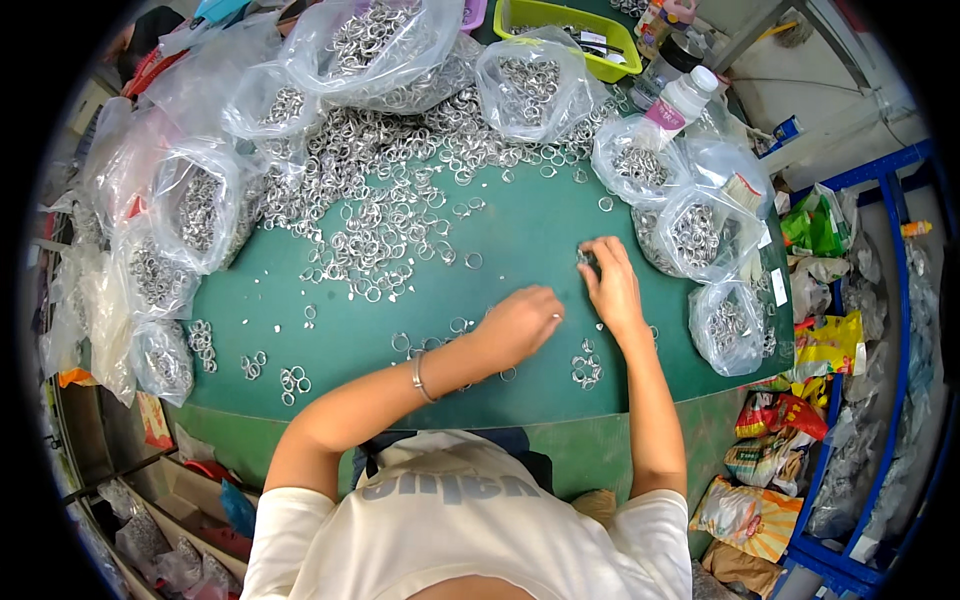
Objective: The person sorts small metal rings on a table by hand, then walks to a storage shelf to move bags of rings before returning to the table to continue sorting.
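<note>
silver metal rings (385,235) lie in a broad heap on the green worktop (540,215), thick toward its far edge and left of the middle, thinning to loose pieces nearer the centre. the left hand (522,322) is curled nearly closed right of the worktop's middle, with a small pale bit showing at its fingertips; i cannot tell what that bit is. a metal bracelet (418,375) circles the left wrist. the right hand (612,280) reaches a little farther from the near edge, fingers bent and partly spread, with a small silver piece (585,257) at its fingertips; whether it is pinched or only touched, i cannot tell. a small ring cluster (586,372) lies near the near edge, just left of the right forearm, and more little groups sit toward the near left corner. clear plastic bags full of rings stand along the left edge, the far edge and the right edge. a yellow-green tray (622,66) sits at the far edge, and a white bottle (690,92) leans near the far right corner.
</note>
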`<action>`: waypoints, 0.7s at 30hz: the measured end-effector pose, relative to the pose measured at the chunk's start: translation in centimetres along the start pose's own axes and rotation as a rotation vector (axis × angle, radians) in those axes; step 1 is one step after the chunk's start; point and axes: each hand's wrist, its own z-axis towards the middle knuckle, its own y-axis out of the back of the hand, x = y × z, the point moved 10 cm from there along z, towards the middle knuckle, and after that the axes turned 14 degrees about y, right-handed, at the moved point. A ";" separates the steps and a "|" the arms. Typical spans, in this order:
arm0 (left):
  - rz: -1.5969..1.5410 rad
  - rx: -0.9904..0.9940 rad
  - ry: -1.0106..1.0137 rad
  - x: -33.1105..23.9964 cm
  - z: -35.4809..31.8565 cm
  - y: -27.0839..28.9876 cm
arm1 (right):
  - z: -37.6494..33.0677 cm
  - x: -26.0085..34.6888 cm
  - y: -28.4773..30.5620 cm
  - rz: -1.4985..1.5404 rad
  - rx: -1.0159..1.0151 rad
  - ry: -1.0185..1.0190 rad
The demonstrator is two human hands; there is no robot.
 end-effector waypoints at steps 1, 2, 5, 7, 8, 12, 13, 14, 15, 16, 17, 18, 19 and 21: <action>-0.125 0.010 0.164 1.7 0.3 0.8 | -0.1 -0.8 -0.4 0.057 0.028 -0.066; -0.248 0.019 0.327 2.6 0.6 2.2 | -0.3 -1.7 -0.7 0.114 0.054 -0.132; -0.143 -0.144 0.297 3.8 0.7 5.2 | -0.5 0.1 -1.3 0.238 0.098 -0.074; 0.030 -0.244 0.182 4.3 0.7 6.3 | -0.8 1.8 -2.6 0.382 0.194 -0.061; -0.091 -0.206 0.303 5.9 0.8 6.5 | -0.3 2.5 -1.7 0.261 0.141 0.018; -0.462 -0.093 0.609 9.6 0.4 6.5 | 0.7 2.3 -1.8 0.082 0.150 0.105; -0.465 -0.090 0.588 9.8 0.3 6.1 | 0.4 2.0 -2.2 0.113 0.179 0.065; -0.465 -0.104 0.576 10.1 0.1 6.3 | 0.4 2.0 -3.0 0.151 0.215 0.041; -0.224 -0.135 0.493 7.9 0.1 7.6 | 0.6 2.2 -2.8 0.207 0.196 0.060; -0.149 -0.198 0.364 7.5 -0.4 7.5 | 1.4 3.3 -2.2 0.324 0.139 0.023; -0.059 -0.257 0.240 7.1 -1.0 7.4 | 1.9 4.3 -1.7 0.353 0.117 0.020; 0.066 -0.288 0.233 6.2 -1.2 7.6 | 2.2 5.1 -1.3 0.430 0.055 0.003; 0.190 -0.315 0.230 5.1 -1.4 7.9 | 2.6 6.2 -1.2 0.468 0.052 0.008; 0.042 -0.357 0.333 4.1 -1.7 9.2 | 2.6 7.0 -1.1 0.471 0.019 0.016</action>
